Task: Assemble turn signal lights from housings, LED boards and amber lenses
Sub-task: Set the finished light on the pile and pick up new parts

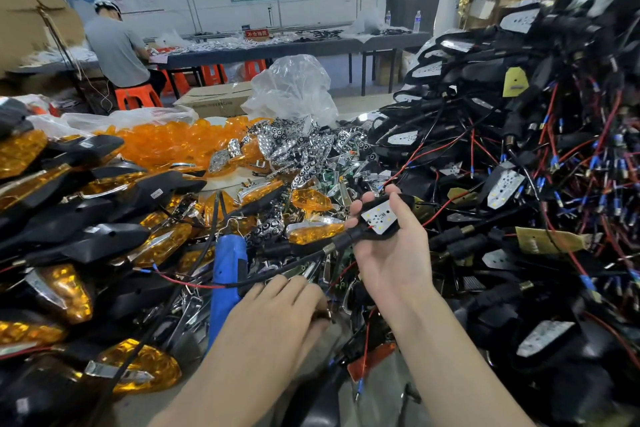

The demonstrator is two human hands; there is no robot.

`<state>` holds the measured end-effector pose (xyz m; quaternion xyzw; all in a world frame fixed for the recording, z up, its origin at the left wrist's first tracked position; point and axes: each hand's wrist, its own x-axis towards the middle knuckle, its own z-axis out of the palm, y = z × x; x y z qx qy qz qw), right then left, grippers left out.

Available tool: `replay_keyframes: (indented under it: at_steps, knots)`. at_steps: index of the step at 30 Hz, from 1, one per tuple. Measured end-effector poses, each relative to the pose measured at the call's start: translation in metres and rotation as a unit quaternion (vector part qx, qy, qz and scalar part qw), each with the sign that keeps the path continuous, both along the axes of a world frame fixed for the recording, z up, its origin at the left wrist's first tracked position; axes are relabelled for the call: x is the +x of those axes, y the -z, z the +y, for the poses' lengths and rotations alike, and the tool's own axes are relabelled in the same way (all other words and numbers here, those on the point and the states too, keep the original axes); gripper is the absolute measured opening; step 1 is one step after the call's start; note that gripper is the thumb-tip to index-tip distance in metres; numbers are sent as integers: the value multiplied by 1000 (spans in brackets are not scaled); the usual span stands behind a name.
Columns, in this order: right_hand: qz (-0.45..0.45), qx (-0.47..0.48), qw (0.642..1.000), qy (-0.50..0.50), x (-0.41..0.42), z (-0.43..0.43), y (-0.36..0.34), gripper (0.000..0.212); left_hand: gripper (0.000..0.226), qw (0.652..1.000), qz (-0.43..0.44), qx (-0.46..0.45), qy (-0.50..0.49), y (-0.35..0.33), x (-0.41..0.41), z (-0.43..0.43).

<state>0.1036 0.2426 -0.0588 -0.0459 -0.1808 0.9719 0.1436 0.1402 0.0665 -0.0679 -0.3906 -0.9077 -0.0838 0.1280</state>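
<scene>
Head cam: R hand (391, 253) palm-up, fingers curled round black housing (406, 200) w/ LED board (379, 217); L hand (273, 315) knuckles-up on parts pile (266, 232) below-left, grip can't tell.

Both hands out front.
Right hand (393, 253) palm-up, fingers curled round a housing (406, 200); left hand (277, 315) palm-down, fingertips hidden.

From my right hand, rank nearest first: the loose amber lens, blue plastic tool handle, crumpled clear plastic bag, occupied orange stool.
1. Loose amber lens, just left of the right hand.
2. Blue plastic tool handle, lower left.
3. Crumpled clear plastic bag, behind the piles.
4. Occupied orange stool, far back left.
</scene>
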Motion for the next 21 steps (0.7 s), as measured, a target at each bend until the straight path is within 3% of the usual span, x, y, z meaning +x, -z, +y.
replay_keyframes:
  at_steps: [3,5,9,11,15,17,19,21]
  knots:
    - [-2,-2,1000,3,0,0,0,9,16,980,-128,148,-33,-17,-1,-8]
    - [-1,-1,1000,1,0,-1,0,9,33,938,-216,269,-30,-26,-2,-10]
    - [1,-2,1000,-5,0,0,1,11,29,872,-263,411,-32,-44,-12,-6]
    - [1,-3,1000,-5,0,1,0,12,23,887,-270,369,-62,-45,-12,-4]
    - [-6,0,1000,-5,-2,2,1,11,22,960,-248,124,-24,-30,-3,1]
    - [-12,5,1000,-6,-3,1,2,10,29,974,-222,40,-17,-24,-5,2]
    - [-16,7,1000,-6,-3,0,2,10,31,974,-224,44,-12,-24,-11,1]
    - [-22,5,1000,-1,-3,1,3,11,24,966,-229,117,-11,-33,-18,1]
